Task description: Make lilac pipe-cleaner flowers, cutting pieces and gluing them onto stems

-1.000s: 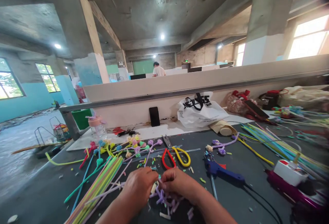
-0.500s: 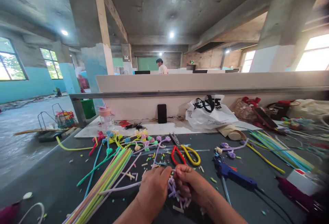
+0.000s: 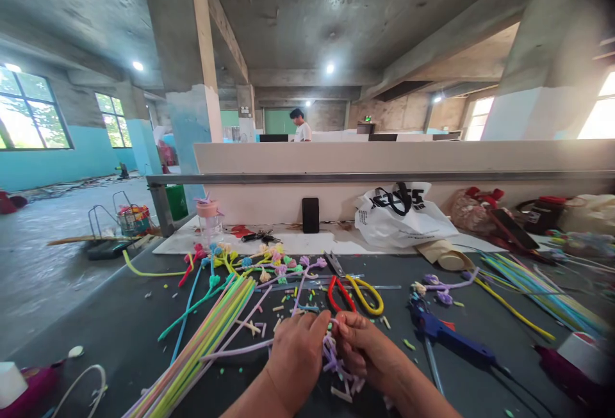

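My left hand (image 3: 298, 351) and my right hand (image 3: 368, 346) meet at the fingertips over the dark table (image 3: 96, 335). Both pinch a small piece of lilac pipe cleaner (image 3: 331, 323) above a loose heap of short lilac pieces (image 3: 339, 367). A long lilac stem (image 3: 235, 351) runs out to the left from under my left hand. Red and yellow handled pliers (image 3: 355, 293) lie just beyond my fingers. A blue glue gun (image 3: 444, 331) rests to the right of my right hand.
A bundle of coloured stems (image 3: 196, 347) lies to the left, finished pipe-cleaner flowers (image 3: 254, 264) behind it. More stems (image 3: 538, 293) fan out at right. A white plastic bag (image 3: 401, 216), black phone (image 3: 310, 214) and pink-lidded bottle (image 3: 209, 221) stand by the partition. A person stands far back.
The view has swung left, showing more floor and the table's left end. My hands have kept pinching the lilac pieces and lifted slightly above the heap.
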Motion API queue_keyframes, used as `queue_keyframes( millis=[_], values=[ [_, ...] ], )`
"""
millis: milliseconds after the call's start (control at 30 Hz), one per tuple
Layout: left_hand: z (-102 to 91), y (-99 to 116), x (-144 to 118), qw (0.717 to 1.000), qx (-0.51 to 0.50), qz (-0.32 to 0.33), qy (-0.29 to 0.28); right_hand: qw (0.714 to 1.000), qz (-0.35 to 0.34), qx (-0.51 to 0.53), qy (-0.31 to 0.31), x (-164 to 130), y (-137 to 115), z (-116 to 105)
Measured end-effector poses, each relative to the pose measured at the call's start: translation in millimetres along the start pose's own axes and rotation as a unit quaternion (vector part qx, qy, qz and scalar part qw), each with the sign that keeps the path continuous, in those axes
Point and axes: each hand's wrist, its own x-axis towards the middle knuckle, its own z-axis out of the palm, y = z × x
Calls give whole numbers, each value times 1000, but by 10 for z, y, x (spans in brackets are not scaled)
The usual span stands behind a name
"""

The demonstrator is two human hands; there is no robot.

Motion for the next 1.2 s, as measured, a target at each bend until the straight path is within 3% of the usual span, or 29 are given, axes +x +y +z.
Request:
queue_keyframes(
  millis=[433,1200],
  values=[
    [265,-27,36,992,-11,37,122,998,-13,67,-11,3,64,-56],
    [56,-118,-14,997,-26,43,60,999,12,48,-9,-63,45,134]
  ],
)
